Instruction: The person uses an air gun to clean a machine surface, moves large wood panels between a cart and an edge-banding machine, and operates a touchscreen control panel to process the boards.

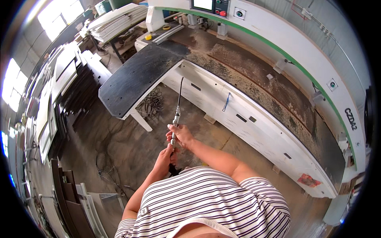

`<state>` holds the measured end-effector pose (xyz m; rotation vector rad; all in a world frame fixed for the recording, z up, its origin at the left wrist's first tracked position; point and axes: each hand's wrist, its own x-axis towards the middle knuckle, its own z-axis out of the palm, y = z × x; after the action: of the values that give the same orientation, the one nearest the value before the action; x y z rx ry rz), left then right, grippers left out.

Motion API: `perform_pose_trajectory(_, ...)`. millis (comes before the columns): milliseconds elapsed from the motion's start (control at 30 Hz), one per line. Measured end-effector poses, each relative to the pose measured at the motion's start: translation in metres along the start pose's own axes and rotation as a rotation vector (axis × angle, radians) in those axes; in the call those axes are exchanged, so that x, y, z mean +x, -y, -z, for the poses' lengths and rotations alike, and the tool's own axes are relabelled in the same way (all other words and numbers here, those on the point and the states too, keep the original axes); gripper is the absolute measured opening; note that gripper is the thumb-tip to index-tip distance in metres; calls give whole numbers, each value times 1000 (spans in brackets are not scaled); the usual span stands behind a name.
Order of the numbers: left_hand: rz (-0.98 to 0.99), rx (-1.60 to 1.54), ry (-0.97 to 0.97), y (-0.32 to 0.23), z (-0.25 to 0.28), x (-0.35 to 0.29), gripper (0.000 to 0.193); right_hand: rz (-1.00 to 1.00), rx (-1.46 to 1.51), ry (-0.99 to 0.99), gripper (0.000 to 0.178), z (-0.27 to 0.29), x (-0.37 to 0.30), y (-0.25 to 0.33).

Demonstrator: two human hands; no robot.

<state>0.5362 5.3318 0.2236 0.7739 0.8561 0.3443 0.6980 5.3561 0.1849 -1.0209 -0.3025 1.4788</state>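
My left grip [163,159] wraps the lower end of the long metal tool [176,118], my right grip [183,135] pinching its middle: it's in hand before me. Sawdust [234,73] (plenty) is left on the surface [139,75], whose edge bends ahead; floor [206,141] gives room, beside coiled cable [151,104].

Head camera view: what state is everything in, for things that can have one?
Metal tool: held, thin end pointing forward
Left grip: closed around its lower part
Right grip: closed farther up it
Screen: lit
Machine bed: dusty
Cable: loosely coiled
White boards: stacked
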Motion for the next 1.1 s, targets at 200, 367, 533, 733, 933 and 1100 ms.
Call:
perform_pose_trajectory(200, 73, 60, 139, -17, -4, -1, 48, 51, 146, -81, 27, 9, -16, 3)
perform_pose_trajectory(367, 182, 130, 245, -29, -10, -2, 49, 66, 240, -188, 25, 17, -38, 5)
perform_pose_trajectory(533, 318, 273, 294, -26, -24, 2, 52, 120, 290, -326, 27, 36, -68, 2)
perform_pose_trajectory(733, 296, 646, 515, -10, -41, 9, 49, 193, 442, -498, 27, 75, -114, 2)
perform_pose_trajectory(933, 251, 947, 644, 10, -35, 33, 39, 346, 558, -712, 24, 127, -163, 3)
perform_pose_trajectory(1100, 165, 1122, 636, -3, -55, 30, 34, 601, 634, -978, 19, 193, -220, 22)
